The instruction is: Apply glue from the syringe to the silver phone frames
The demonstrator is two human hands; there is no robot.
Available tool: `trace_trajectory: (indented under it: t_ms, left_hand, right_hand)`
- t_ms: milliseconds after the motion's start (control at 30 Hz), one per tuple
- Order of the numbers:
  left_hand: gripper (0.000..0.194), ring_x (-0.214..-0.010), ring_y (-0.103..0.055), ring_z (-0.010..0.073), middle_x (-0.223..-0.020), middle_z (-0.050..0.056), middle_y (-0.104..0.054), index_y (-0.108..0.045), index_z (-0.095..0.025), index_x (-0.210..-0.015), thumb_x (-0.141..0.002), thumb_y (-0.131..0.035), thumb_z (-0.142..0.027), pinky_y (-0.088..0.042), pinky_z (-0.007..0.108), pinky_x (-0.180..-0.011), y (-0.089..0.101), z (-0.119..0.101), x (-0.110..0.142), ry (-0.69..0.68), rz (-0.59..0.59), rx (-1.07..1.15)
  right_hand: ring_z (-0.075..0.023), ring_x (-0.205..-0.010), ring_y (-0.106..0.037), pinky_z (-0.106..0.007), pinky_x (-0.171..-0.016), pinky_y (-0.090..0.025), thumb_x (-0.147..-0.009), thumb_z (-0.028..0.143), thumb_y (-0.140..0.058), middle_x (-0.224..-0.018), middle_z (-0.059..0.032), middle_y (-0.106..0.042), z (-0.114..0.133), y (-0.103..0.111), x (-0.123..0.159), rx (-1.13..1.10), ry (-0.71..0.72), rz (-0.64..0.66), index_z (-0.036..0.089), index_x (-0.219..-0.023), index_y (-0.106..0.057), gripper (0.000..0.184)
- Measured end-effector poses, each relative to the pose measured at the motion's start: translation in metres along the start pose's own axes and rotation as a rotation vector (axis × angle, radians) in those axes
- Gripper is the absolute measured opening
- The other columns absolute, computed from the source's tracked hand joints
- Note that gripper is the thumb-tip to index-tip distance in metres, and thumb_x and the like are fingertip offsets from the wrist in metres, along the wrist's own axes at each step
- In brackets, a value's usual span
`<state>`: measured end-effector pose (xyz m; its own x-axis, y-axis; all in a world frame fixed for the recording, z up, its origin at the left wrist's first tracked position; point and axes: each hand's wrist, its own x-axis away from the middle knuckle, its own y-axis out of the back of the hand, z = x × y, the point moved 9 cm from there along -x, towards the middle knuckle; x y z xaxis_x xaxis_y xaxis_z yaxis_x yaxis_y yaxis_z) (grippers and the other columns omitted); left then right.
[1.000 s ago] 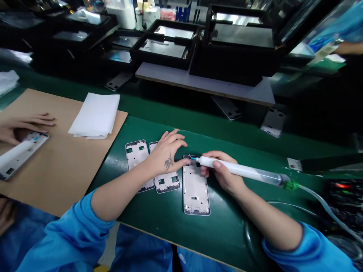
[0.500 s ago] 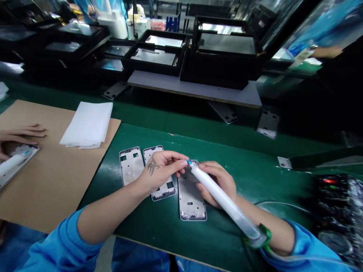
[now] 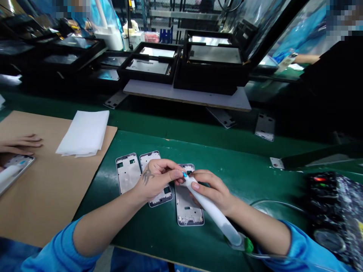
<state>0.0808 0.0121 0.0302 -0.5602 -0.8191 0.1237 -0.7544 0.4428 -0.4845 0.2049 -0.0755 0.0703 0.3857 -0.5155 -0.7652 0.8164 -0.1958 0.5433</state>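
Along the near edge of the green-topped table (image 3: 141, 230), two bare forearms in blue sleeves reach in from the bottom. The person's right hand (image 3: 211, 189) is closed around a white plastic syringe (image 3: 211, 209), its fingers wrapped about the barrel, which slants down toward the near edge. A green fitting (image 3: 248, 244) and a clear tube (image 3: 279, 257) trail from its rear end. Its thin blue nozzle (image 3: 185, 174) points up-left, just over the top end of a silver metal phone frame (image 3: 187, 213), which lies flat under the grip. The tattooed left hand (image 3: 157, 179) is curled beside the nozzle, above that frame's top corner; whether it has hold of the frame I cannot tell. Two more frames lie just left: one (image 3: 163, 197) partly under the left hand, the other (image 3: 127, 173) beside it.

Further left, on a tan cardboard sheet (image 3: 42, 196), a co-worker's hand (image 3: 19, 144) rests by another frame (image 3: 19, 160) and syringe (image 3: 7, 175), near a stack of white paper (image 3: 83, 134). Right sits a speckled black control box (image 3: 331, 204). Beyond, black trays (image 3: 147, 66) stand on a grey shelf (image 3: 184, 96).
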Motion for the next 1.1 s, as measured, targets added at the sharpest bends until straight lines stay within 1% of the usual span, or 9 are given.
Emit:
trace_trajectory:
  t_ms: [167,333,467,533,633,700,767,933,1100]
  left_hand:
    - [0.020,-0.057,-0.071,0.0081,-0.068,0.003,-0.076,-0.080,-0.015,-0.074,-0.069,-0.094,-0.028,-0.058,0.014,-0.055,-0.005,0.000,0.001,0.067,0.073,0.005]
    - [0.020,-0.059,-0.071,0.0088,-0.069,0.003,-0.076,-0.079,-0.015,-0.077,-0.072,-0.092,-0.030,-0.059,0.016,-0.057,-0.008,0.007,0.005,0.127,0.146,0.023]
    - [0.033,-0.058,-0.069,0.0106,-0.072,0.003,-0.075,-0.079,-0.016,-0.086,-0.074,-0.090,-0.044,-0.060,0.023,-0.058,-0.002,0.008,0.003,0.136,0.167,-0.108]
    - [0.047,-0.067,-0.070,0.0146,-0.085,0.006,-0.078,-0.079,-0.017,-0.100,-0.069,-0.091,-0.050,-0.062,0.031,-0.065,0.010,-0.005,-0.005,0.000,0.100,-0.400]
    - [0.059,-0.100,-0.068,0.0257,-0.109,0.010,-0.077,-0.076,-0.018,-0.114,-0.069,-0.090,-0.053,-0.060,0.048,-0.089,0.019,-0.031,-0.011,-0.347,-0.032,-1.019]
    - [0.056,-0.117,-0.062,0.0311,-0.118,0.011,-0.075,-0.075,-0.018,-0.115,-0.076,-0.085,-0.056,-0.053,0.055,-0.101,0.015,-0.031,-0.013,-0.485,-0.035,-1.306]
    - [0.059,-0.126,-0.057,0.0348,-0.126,0.013,-0.071,-0.072,-0.017,-0.116,-0.078,-0.082,-0.059,-0.049,0.059,-0.107,0.011,-0.019,-0.016,-0.511,0.021,-1.446]
    - [0.043,-0.147,-0.040,0.0418,-0.140,0.011,-0.062,-0.072,-0.021,-0.101,-0.075,-0.085,-0.053,-0.031,0.070,-0.119,0.007,0.003,-0.019,-0.437,0.131,-1.517]
    - [0.037,-0.151,-0.035,0.0420,-0.142,0.012,-0.060,-0.069,-0.020,-0.090,-0.075,-0.086,-0.049,-0.022,0.073,-0.122,0.009,0.007,-0.019,-0.387,0.148,-1.478]
  right_hand:
    - [-0.0233,-0.110,-0.068,-0.038,-0.088,-0.064,-0.096,0.009,-0.062,-0.111,-0.0078,-0.066,0.002,0.002,-0.003,-0.082,0.022,0.021,0.023,-0.153,-0.047,0.060]
    - [-0.0213,-0.106,-0.071,-0.034,-0.085,-0.064,-0.100,0.012,-0.060,-0.108,-0.0068,-0.069,0.005,0.005,-0.010,-0.110,0.025,0.035,0.026,-0.148,-0.051,0.052]
    - [-0.0231,-0.102,-0.074,-0.036,-0.083,-0.065,-0.098,0.017,-0.064,-0.104,-0.0070,-0.072,0.003,0.009,-0.005,-0.132,0.003,0.005,0.026,-0.142,-0.056,0.046]
    - [-0.0250,-0.095,-0.076,-0.038,-0.079,-0.066,-0.096,0.031,-0.067,-0.102,-0.0087,-0.074,-0.011,0.015,0.003,-0.147,-0.138,-0.065,0.025,-0.134,-0.062,0.039]
    - [-0.0223,-0.073,-0.075,-0.035,-0.062,-0.062,-0.098,0.046,-0.063,-0.088,-0.0076,-0.077,-0.054,0.015,0.026,-0.292,-0.568,-0.130,0.025,-0.116,-0.067,0.028]
    - [-0.0201,-0.064,-0.072,-0.032,-0.056,-0.059,-0.098,0.049,-0.063,-0.080,-0.0052,-0.076,-0.078,0.005,0.042,-0.462,-0.819,-0.132,0.025,-0.111,-0.066,0.028]
    - [-0.0197,-0.063,-0.071,-0.031,-0.055,-0.058,-0.094,0.051,-0.068,-0.077,-0.0042,-0.076,-0.091,-0.003,0.050,-0.572,-0.957,-0.120,0.023,-0.108,-0.066,0.032]
    - [-0.0179,-0.065,-0.069,-0.028,-0.056,-0.056,-0.076,0.044,-0.087,-0.080,-0.0044,-0.076,-0.097,-0.007,0.056,-0.366,-1.061,-0.023,0.023,-0.095,-0.073,0.032]
    - [-0.0179,-0.059,-0.068,-0.029,-0.051,-0.055,-0.083,0.047,-0.081,-0.074,-0.0039,-0.075,-0.095,-0.006,0.058,-0.251,-1.057,-0.031,0.024,-0.088,-0.073,0.025]
